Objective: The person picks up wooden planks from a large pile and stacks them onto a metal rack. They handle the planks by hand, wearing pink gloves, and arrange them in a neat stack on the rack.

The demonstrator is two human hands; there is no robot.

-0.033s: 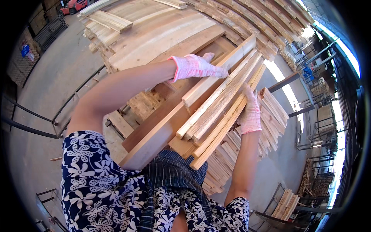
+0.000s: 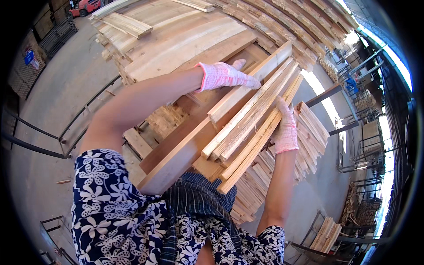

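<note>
My left hand (image 2: 229, 77), in a pink and white knitted glove, reaches across a pale wooden board (image 2: 236, 100). Its fingers lie over the board's top, with the thumb apart on the far left side. My right hand (image 2: 286, 127), gloved alike, is closed on the right edge of several narrow wooden strips (image 2: 251, 148); its fingertips underneath are hidden. These strips slant from near my waist up to the far right, beside the board. Under and left of them, a wider, smooth plank (image 2: 174, 165) stands on edge.
Broad planks (image 2: 190, 42) are stacked ahead, with loose short boards (image 2: 126, 24) on top. Many cut strips (image 2: 309, 137) lie stacked at my right. Metal rails (image 2: 37, 148) stand at left, and a bar (image 2: 324, 94) juts out at right. A red forklift (image 2: 84, 6) is far back.
</note>
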